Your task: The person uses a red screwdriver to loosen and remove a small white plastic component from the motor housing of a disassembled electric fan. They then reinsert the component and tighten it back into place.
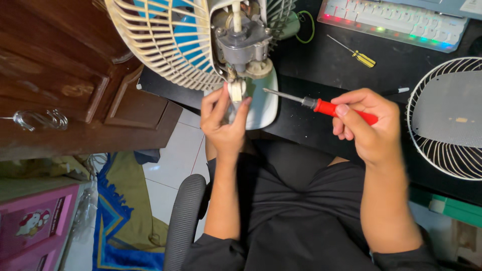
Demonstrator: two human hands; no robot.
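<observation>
A cream desk fan (165, 45) lies on the black desk (321, 60) with its rear cover off, its grey motor (243, 42) bare and blue blades behind the grille. My left hand (223, 123) grips the fan's white neck (235, 90) just under the motor, above the white base (263, 100). My right hand (366, 125) holds a red-handled screwdriver (321, 106); its metal tip points left toward the neck, a short gap away.
A second wire fan grille (447, 118) lies at the right desk edge. A small yellow screwdriver (357, 54) and a lit keyboard (396, 22) sit farther back. A wooden cabinet (75, 90) stands left, a chair armrest (183, 221) below, a pink box (35, 221) on the floor.
</observation>
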